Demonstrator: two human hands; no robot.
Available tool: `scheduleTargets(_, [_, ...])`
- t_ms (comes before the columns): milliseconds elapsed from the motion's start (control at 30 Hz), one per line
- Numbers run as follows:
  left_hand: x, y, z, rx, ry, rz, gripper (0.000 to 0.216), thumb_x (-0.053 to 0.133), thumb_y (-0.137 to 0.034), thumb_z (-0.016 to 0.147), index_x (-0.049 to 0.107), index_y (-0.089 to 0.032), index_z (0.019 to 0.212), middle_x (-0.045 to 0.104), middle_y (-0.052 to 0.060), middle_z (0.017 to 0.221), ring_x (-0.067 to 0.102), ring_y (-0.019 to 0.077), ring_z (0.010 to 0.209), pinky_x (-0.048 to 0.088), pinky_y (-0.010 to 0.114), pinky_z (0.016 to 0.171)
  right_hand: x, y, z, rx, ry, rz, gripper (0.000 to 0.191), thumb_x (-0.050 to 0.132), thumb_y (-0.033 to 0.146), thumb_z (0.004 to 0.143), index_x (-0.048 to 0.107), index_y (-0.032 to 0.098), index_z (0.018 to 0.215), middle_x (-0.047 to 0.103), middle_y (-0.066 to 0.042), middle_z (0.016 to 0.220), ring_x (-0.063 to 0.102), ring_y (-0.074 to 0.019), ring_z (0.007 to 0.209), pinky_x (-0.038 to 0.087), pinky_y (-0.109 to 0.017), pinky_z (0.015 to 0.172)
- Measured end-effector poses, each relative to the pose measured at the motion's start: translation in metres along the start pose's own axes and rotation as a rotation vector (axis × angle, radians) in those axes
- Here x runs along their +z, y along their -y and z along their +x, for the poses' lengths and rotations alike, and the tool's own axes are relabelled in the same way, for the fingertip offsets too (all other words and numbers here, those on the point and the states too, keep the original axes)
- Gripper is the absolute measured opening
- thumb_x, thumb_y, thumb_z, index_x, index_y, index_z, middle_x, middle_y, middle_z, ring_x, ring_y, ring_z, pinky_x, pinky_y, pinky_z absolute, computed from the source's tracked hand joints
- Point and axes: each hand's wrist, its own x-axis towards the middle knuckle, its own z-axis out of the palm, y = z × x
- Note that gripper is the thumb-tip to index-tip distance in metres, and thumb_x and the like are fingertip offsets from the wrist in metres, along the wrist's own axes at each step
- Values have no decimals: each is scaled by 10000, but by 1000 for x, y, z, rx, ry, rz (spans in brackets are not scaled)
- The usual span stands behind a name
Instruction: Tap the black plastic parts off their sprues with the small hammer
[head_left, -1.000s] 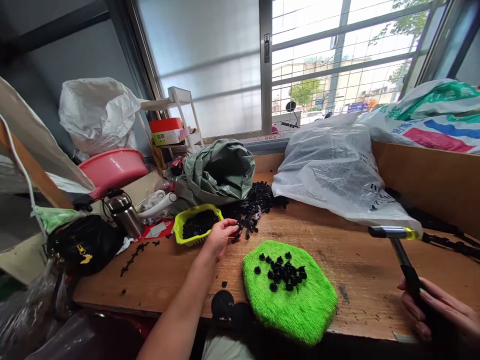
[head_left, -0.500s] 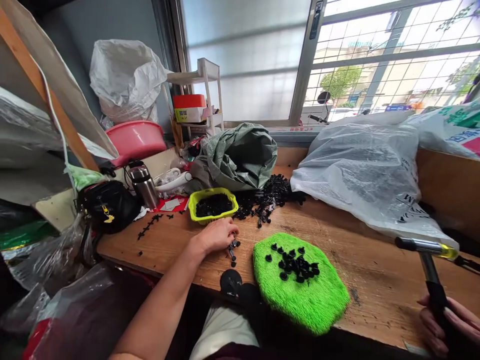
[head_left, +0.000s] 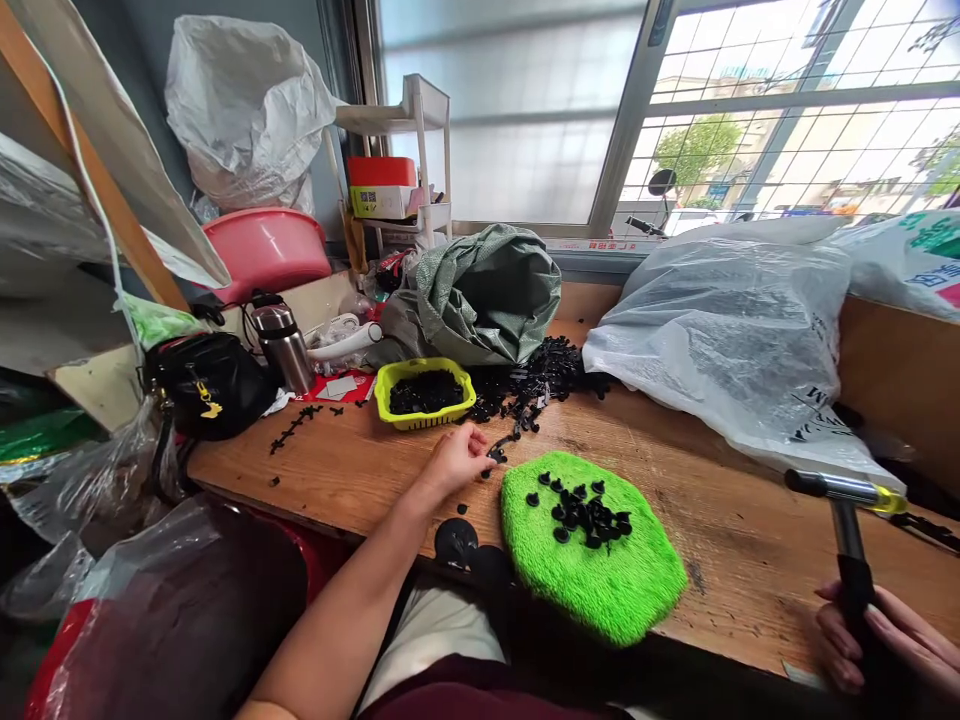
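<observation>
My left hand [head_left: 456,462] is low over the table, its thumb and forefinger pinched at the end of a small black plastic part [head_left: 501,449]. That part lies just left of a fluffy green pad [head_left: 600,590], which bears a cluster of small black round-headed pieces [head_left: 586,516]. Behind my left hand stands a yellow basket [head_left: 426,423] filled with black pieces. At the far right, my right hand [head_left: 847,630] is wrapped round the black handle of a hammer [head_left: 847,530]. Its head is raised, with a black face on the left and a yellow one on the right.
A heap of black parts [head_left: 551,370] spills from a grey-green woven sack [head_left: 487,290]. White plastic bags [head_left: 720,340] lie at the back right. A steel flask [head_left: 285,350] and black pouch [head_left: 210,385] are at the left. Black discs [head_left: 456,542] sit at the front edge.
My left hand has moved right and slightly away from me, from the small black parts by the basket towards the green pad. My right hand still holds the hammer. The view has shifted slightly.
</observation>
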Motion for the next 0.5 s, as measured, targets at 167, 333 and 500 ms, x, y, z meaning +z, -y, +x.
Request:
scheduleTargets(167, [-1, -14, 1, -94, 76, -543, 211, 716, -207, 634, 551, -140, 747, 530, -58, 593, 449, 42, 446, 312, 176, 455, 0, -1, 0, 53, 5, 128, 177, 617, 459, 737, 633, 304, 820, 413, -24, 542, 395, -157, 403, 298, -316, 352])
scheduleTargets(333, [9, -27, 3, -130, 260, -629, 324, 805, -204, 522, 650, -116, 794, 634, -13, 659, 511, 58, 522, 359, 186, 501, 2, 0, -3, 72, -24, 172, 249, 670, 461, 697, 623, 271, 852, 425, -2, 547, 396, -138, 403, 318, -275, 343])
scheduleTargets(500, [25, -35, 11, -158, 356, -632, 292, 784, -140, 535, 704, -105, 814, 656, 4, 666, 517, 58, 579, 342, 185, 548, 2, 0, -5, 65, -24, 169, 318, 701, 470, 646, 605, 254, 859, 430, 17, 534, 395, -132, 403, 331, -257, 345])
